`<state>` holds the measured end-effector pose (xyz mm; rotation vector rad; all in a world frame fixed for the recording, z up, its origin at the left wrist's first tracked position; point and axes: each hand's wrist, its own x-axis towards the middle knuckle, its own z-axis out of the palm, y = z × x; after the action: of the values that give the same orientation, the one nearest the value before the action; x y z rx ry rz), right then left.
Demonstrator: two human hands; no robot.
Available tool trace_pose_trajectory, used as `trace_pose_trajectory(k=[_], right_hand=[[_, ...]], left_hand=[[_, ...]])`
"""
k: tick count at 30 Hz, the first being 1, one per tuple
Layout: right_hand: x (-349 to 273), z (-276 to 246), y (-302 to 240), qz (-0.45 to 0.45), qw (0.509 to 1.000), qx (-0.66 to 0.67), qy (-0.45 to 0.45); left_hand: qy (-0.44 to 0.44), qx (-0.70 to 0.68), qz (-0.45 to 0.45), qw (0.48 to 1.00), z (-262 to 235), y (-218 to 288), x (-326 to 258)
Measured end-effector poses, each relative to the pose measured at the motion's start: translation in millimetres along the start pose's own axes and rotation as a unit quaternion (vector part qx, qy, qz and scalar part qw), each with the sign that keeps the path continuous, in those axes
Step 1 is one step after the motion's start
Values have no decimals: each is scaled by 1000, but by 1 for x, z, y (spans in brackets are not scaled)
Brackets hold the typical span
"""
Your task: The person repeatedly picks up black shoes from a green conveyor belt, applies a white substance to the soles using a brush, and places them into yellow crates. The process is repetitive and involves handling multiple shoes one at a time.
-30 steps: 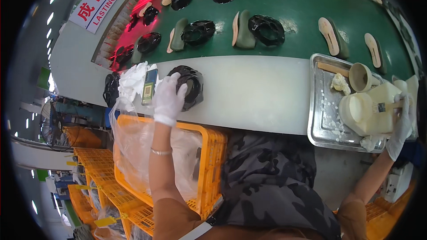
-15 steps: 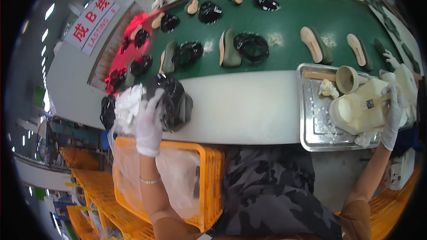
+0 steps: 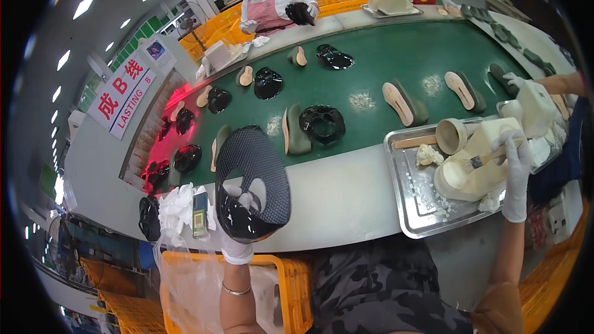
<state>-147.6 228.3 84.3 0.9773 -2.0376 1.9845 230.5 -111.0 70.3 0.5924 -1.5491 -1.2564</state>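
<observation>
My left hand [image 3: 237, 252], in a white glove, holds up a black shoe upper [image 3: 278, 176] over the near edge of the worktop. The upper's meshed inner side shows, and gloved fingers are visible through its opening. My right hand [image 3: 517, 170], also gloved, is closed on a flat brush [image 3: 490, 157]. The brush's tip is just over the mouth of a cut cream-coloured jug [image 3: 477, 184] with white paste inside. That jug lies on a metal tray [image 3: 406, 195] spattered with white bits.
A green conveyor [image 3: 365, 80] carries glossy black uppers [image 3: 322, 125], soles and green shoe lasts [image 3: 407, 104]. White rags [image 3: 176, 210] and a small green box [image 3: 200, 213] lie left. A yellow crate [image 3: 291, 291] stands below. Co-workers stand opposite; another's gloved hand [image 3: 515, 80] reaches in at right.
My left hand has lifted the black upper off the worktop and turned its inner side up. My right hand has tilted the brush toward the jug's mouth. The view has swung upward.
</observation>
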Motion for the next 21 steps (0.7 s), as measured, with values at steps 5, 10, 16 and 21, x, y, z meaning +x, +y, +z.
trace_pose_trajectory(k=[5, 10, 16, 21], right_hand=[[-39, 16, -6, 36, 998, -10, -40], [-47, 36, -9, -132, 963, -215, -95], [-47, 33, 5, -137, 937, -265, -179], [-48, 29, 34, -29, 988, -66, -134]], left_hand=[[-67, -135, -69, 986, 56, 21, -4], [-124, -280, -203, 930, 80, 13, -18], [-143, -276, -243, 919, 110, 2, -42], [-265, -303, -315, 859, 117, -14, -50]])
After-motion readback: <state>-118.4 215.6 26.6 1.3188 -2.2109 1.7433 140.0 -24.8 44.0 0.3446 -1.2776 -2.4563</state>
